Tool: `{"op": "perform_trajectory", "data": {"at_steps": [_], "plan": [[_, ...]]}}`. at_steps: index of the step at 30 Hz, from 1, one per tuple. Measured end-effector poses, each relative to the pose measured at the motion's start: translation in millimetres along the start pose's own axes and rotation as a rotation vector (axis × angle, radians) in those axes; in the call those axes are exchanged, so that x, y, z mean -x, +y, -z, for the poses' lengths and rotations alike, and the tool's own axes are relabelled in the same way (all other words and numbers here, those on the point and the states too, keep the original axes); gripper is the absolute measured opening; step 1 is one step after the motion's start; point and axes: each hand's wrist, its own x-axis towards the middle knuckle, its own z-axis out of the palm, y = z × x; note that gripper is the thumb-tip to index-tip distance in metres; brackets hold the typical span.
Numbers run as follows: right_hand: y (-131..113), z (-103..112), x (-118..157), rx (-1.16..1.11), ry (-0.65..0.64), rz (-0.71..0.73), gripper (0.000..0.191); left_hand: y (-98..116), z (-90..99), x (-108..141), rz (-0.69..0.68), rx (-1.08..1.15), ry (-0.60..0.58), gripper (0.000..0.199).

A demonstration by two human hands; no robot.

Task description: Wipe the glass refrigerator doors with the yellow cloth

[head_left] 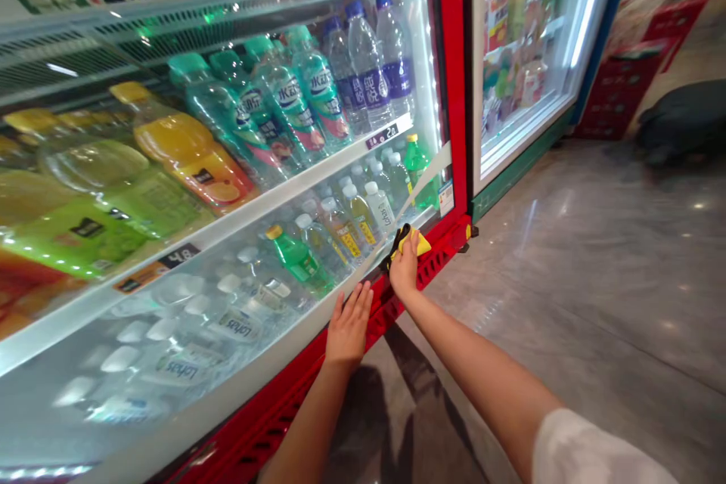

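My right hand (404, 270) is closed on a yellow and black cloth (420, 243) and presses it against the lower right part of a drinks cooler's glass door, just above the red bottom frame (439, 257). My left hand (349, 324) lies flat with fingers stretched out on the door's lower edge, to the left of the cloth. Behind the glass, near both hands, stand a green bottle with a yellow cap (300, 261) and several clear bottles with white caps (379, 204). A pale strip (428, 175) slants across the glass above the cloth; whether it is film or a reflection, I cannot tell.
Higher shelves hold teal-capped bottles (292, 102), blue-capped bottles (371, 68) and orange drinks (184, 144) behind price labels. A second cooler (525, 45) stands to the right. Red boxes (618, 91) and a dark blurred object (684, 128) are on the grey floor (578, 257).
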Motion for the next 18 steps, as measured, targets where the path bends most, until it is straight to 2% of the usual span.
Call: {"op": "perform_trajectory", "data": {"at_steps": [5, 11, 14, 18], "plan": [[15, 18, -67, -0.027, 0.081, -0.003, 0.080, -1, -8.6, -13, -0.054, -0.013, -0.023, 0.067], [40, 44, -132, -0.052, 0.119, -0.049, 0.077, -7, -16.6, -12, -0.073, -0.044, -0.032, 0.069], [50, 58, -154, -0.063, 0.109, -0.015, 0.074, -7, -15.0, -16, -0.073, -0.043, 0.019, 0.068], [67, 73, -166, -0.067, 0.105, 0.009, 0.070, 0, -4.6, -36, -0.048, -0.020, 0.059, 0.069]]}}
